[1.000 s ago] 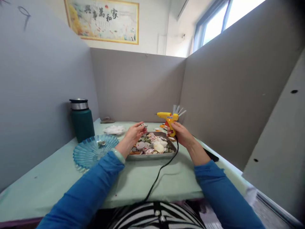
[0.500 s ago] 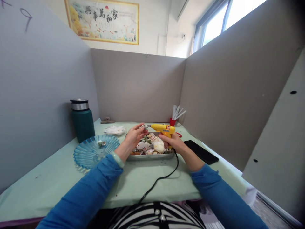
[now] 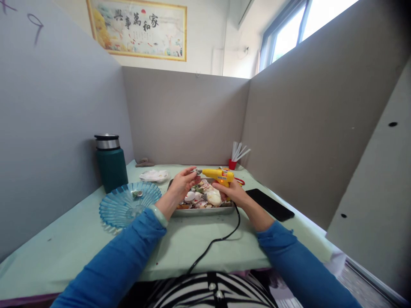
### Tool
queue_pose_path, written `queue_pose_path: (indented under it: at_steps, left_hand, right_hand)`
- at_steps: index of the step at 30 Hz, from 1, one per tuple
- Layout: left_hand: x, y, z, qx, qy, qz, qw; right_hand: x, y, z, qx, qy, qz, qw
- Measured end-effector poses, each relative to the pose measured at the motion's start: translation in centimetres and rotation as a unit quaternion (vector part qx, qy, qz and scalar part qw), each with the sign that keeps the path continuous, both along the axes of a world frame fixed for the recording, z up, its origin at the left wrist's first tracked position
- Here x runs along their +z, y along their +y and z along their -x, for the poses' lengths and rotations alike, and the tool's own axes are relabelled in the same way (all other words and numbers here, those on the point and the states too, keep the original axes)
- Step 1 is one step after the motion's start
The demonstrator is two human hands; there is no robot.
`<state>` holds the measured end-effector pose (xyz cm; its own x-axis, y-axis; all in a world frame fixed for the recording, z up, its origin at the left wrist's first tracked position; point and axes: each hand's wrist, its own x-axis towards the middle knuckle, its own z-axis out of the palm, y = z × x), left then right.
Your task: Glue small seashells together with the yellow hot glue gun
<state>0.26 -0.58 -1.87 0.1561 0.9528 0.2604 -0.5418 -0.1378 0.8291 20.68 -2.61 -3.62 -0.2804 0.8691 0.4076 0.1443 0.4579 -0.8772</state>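
My right hand point(image 3: 233, 192) is wrapped round the handle of a yellow hot glue gun point(image 3: 218, 174), whose nozzle points left. An orange light glows on its body. My left hand point(image 3: 183, 185) pinches something small at the nozzle tip; it looks like a little shell, but the fingers hide most of it. Below both hands lies a metal tray point(image 3: 205, 211) full of mixed seashells point(image 3: 208, 196). The gun's black cord point(image 3: 215, 240) runs from its handle down to the table's front edge.
At left are a blue glass plate point(image 3: 111, 209) bearing small shell pieces point(image 3: 137, 194) and a green bottle point(image 3: 111, 169). White plastic point(image 3: 154, 176) lies behind. Glue sticks point(image 3: 237, 152) stand in a red cup point(image 3: 232, 164); a black tablet-like slab point(image 3: 269, 204) lies at right. Grey partitions point(image 3: 186, 115) surround the table.
The glue gun has shifted slightly left and down, its nozzle now closer to my left fingertips. My left hand stays nearly in place, its fingers slightly adjusted.
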Motion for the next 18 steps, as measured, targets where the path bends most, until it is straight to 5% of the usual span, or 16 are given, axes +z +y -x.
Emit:
queue_pose_path:
  at_steps: [18]
  left_hand:
    - [-0.03,0.02,-0.13,-0.017,0.002,-0.002,1.0]
  right_hand:
    - [0.37,-0.42,0.23,-0.001,0.002,-0.012,1.0]
